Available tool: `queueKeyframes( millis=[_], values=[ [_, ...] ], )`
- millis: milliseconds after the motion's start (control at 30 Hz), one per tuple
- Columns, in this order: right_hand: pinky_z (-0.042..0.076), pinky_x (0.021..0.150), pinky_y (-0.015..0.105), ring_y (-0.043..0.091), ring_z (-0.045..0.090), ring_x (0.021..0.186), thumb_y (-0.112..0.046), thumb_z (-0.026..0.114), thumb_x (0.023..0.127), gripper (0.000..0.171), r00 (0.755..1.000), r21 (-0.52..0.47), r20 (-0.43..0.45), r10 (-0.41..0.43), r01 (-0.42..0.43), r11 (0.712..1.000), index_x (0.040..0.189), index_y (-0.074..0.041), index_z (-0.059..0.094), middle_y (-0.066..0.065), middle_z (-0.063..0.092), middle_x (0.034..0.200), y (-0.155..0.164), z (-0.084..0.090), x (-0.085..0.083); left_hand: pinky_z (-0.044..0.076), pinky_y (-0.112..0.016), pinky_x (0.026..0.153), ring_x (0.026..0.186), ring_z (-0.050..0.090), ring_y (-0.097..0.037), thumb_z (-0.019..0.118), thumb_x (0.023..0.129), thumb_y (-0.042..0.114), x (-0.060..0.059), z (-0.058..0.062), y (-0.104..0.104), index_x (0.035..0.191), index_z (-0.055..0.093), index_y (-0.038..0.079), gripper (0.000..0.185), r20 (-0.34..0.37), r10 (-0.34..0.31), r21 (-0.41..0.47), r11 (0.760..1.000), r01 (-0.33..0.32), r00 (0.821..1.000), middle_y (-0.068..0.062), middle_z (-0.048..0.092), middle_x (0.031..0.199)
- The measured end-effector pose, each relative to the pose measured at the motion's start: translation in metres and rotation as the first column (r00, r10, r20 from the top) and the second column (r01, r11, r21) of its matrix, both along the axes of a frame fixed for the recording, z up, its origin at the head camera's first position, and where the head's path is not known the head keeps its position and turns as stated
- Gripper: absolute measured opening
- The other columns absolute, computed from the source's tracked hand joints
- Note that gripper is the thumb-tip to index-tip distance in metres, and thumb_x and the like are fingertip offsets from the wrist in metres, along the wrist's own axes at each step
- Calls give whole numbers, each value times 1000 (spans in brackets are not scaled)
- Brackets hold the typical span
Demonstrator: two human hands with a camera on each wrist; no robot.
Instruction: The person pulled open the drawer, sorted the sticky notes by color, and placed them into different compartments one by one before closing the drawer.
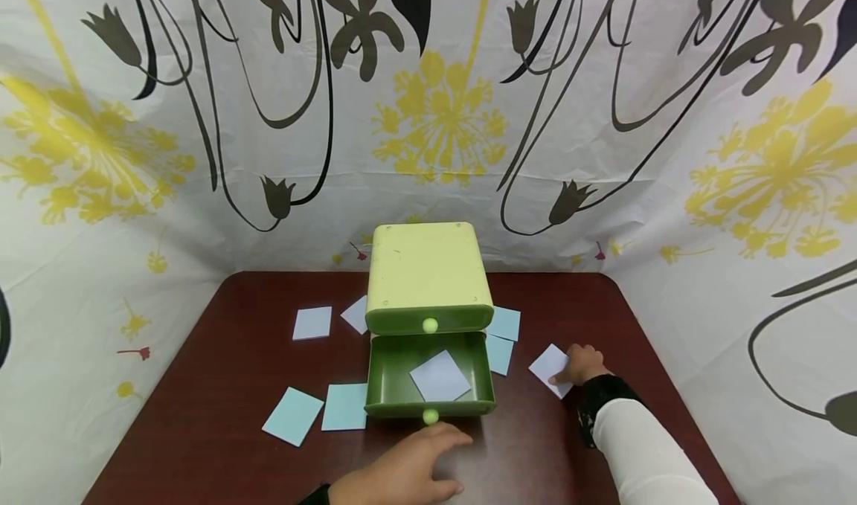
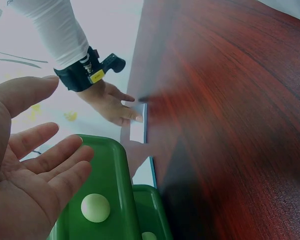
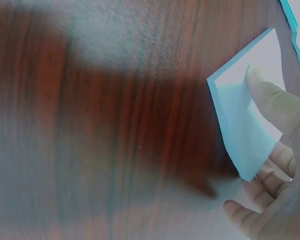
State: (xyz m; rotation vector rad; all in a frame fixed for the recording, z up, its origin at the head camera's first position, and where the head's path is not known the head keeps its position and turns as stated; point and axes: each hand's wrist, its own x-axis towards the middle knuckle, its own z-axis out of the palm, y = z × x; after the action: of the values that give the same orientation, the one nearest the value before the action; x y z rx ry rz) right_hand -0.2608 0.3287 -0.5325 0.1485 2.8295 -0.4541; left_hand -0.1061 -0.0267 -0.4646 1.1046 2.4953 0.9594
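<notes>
Along the left half of the dark red-brown wooden table (image 1: 221,386) lie loose square paper cards: a pale lilac pair (image 1: 312,323) toward the back edge and two light-blue cards (image 1: 293,415) nearer the front edge. At the middle of the table stands a small pale-green plastic two-drawer cabinet (image 1: 427,274); its lower dark-green drawer (image 1: 391,375) is pulled out toward the front edge, with one lilac card (image 1: 440,376) lying flat inside.

The left hand (image 1: 402,471) rests near the front edge, just in front of the open drawer's round pale knob (image 1: 431,416). Its fingers are relaxed and spread, palm toward the drawer front; it holds nothing, and the wrist view shows it just short of the knob.

Right of the cabinet two more light-blue cards (image 1: 502,338) lie partly tucked by its side. Further toward the right edge, the right hand (image 1: 581,365), in a white sleeve with a black wrist strap, bends down over a pale lilac square card (image 1: 547,366). The thumb (image 3: 274,97) presses on top of this card while the fingers curl beneath its raised corner, a pinch grip just forming.

To lift it well, I judge the fingers should slide further under the raised corner before closing, keeping the card unbent, with the other hand steadying the drawer.
</notes>
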Motion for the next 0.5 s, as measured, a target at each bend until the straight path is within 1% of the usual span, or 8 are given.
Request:
queueKeyframes(
  millis=[100,267,333,500],
  values=[
    [47,84,62,46,50,99,-27,88,69,74,999,-53,-11,-41,40,998,115,16,50,34,53,106,-1,1,5,48,-23,90,114,53,-7,73,87,22,0,-1,-1,130,57,9,47,-2,-7,14,1000,7,1000,2,57,126],
    [50,80,51,36,58,87,-12,84,74,60,996,-176,-33,-88,81,981,110,14,44,26,58,95,-4,0,13,48,-23,90,115,53,-7,73,87,22,2,-2,-3,130,57,10,47,-19,-2,28,1000,3,1000,1,57,127],
    [51,78,48,34,58,85,-9,82,75,54,993,-228,-39,-111,99,969,107,14,45,24,59,93,-3,-2,16,48,-23,90,115,53,-7,73,87,23,3,-2,-5,130,57,10,47,-21,1,32,999,0,1000,1,57,127],
    [52,72,45,32,58,79,-6,78,76,44,985,-311,-77,-155,124,942,104,19,54,25,62,91,0,-6,25,48,-23,91,115,53,-7,73,87,23,5,-2,-8,130,57,11,47,-2,16,36,999,-16,1000,2,57,127]
  ],
)
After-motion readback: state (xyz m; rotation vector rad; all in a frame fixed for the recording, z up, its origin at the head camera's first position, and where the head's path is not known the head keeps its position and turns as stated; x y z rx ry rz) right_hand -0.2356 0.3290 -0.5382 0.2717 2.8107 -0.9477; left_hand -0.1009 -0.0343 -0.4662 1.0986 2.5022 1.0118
